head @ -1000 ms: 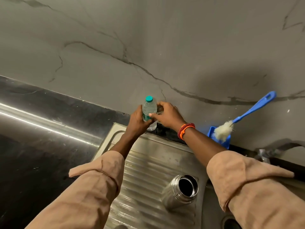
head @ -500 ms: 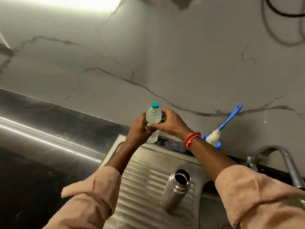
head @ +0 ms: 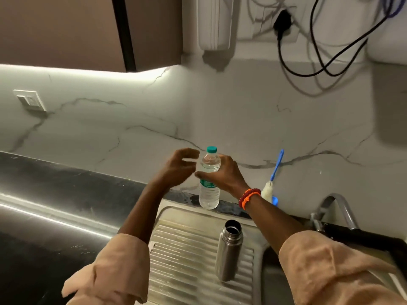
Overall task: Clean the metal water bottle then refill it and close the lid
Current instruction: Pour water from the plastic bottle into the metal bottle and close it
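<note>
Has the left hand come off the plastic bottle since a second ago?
Yes. The left hand now hovers open just left of the plastic bottle; the right hand grips it.

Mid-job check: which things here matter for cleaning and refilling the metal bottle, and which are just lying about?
For the job:
metal water bottle, open
plastic water bottle, held by right hand
bottle brush
tap
drainboard

Lying about:
wall switch
black cables
</note>
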